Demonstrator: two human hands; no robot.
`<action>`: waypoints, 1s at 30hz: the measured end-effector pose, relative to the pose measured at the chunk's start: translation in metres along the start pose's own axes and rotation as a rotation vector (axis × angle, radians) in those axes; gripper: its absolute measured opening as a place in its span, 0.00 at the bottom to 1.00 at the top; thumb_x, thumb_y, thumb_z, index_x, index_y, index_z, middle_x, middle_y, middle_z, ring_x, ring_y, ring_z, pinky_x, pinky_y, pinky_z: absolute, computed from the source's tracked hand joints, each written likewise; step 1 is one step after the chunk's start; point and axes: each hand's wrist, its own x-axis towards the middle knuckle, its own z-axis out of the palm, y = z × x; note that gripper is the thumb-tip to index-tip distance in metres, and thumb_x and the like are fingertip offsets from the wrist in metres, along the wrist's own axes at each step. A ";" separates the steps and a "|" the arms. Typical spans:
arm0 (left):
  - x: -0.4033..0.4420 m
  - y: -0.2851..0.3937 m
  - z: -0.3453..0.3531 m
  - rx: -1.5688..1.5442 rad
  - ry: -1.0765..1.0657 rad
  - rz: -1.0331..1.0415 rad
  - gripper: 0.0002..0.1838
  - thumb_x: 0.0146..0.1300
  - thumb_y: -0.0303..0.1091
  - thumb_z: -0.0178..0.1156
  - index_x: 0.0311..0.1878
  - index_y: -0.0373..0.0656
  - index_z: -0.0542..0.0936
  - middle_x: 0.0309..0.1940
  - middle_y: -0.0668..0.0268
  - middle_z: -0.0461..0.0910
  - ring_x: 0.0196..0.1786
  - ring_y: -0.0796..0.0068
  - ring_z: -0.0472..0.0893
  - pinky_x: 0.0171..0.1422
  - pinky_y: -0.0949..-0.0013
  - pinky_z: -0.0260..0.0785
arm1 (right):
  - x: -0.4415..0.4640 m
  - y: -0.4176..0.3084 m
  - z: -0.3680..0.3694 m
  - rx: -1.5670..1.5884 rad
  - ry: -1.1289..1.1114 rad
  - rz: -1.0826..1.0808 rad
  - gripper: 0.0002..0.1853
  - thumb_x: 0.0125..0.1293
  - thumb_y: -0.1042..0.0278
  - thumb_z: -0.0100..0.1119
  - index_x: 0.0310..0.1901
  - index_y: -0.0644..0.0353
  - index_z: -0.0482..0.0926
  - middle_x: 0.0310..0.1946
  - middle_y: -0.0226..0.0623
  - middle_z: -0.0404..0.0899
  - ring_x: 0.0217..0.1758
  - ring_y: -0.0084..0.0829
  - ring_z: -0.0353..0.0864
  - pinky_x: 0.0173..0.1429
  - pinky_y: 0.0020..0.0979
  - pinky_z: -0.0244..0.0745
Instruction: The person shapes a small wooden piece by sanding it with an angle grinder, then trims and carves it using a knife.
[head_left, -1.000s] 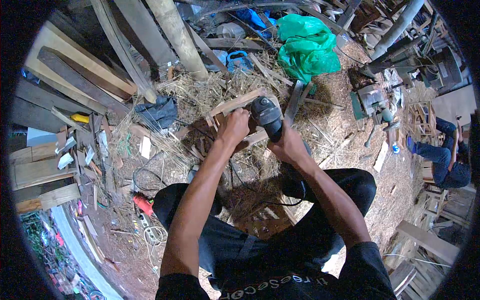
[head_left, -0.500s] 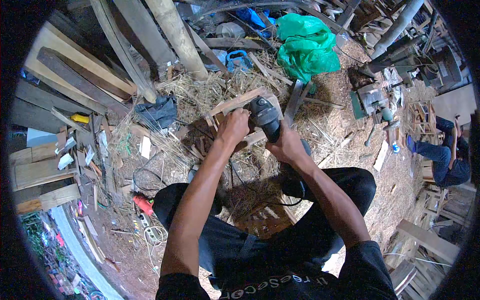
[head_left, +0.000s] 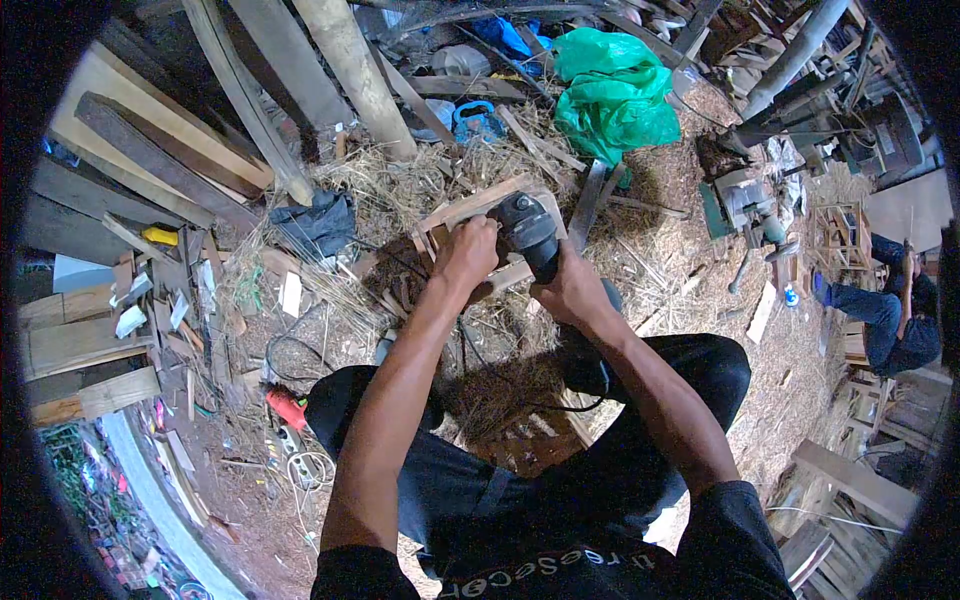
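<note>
A dark angle grinder [head_left: 530, 228] sits over a small wooden frame [head_left: 477, 203] on the ground between my knees. My right hand [head_left: 575, 290] is wrapped round the grinder's body from behind. Closed in a fist, my left hand [head_left: 468, 250] is against the left side of the grinder's head, where a side handle would be; my fingers hide what lies inside them. The grinder's underside and its disc are out of sight. Part of the frame's pale rails shows above and beside my hands.
Straw and wood shavings surround the frame. A green plastic sheet [head_left: 615, 95] lies ahead. Planks [head_left: 150, 140] lean at the left, above a red power tool [head_left: 286, 407] and a power strip [head_left: 307, 467]. At the right sits another person [head_left: 885, 315], near a bench machine [head_left: 745, 198].
The grinder and both my hands stay almost in the same place. At the right, the other person's hand has shifted slightly.
</note>
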 end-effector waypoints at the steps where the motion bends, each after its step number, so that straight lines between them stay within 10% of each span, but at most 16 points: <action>1: 0.000 0.000 0.000 0.003 -0.012 -0.008 0.07 0.59 0.24 0.53 0.38 0.35 0.80 0.35 0.48 0.81 0.40 0.48 0.83 0.44 0.51 0.76 | 0.001 0.000 0.000 0.000 -0.001 0.022 0.36 0.45 0.65 0.74 0.51 0.75 0.64 0.40 0.68 0.77 0.46 0.67 0.76 0.53 0.53 0.73; 30: -0.003 0.003 0.002 0.069 -0.013 0.010 0.05 0.57 0.24 0.54 0.35 0.37 0.79 0.31 0.52 0.80 0.37 0.49 0.82 0.41 0.51 0.76 | 0.001 -0.004 -0.007 0.014 0.046 0.086 0.37 0.46 0.65 0.75 0.53 0.73 0.64 0.43 0.63 0.75 0.48 0.63 0.77 0.54 0.51 0.75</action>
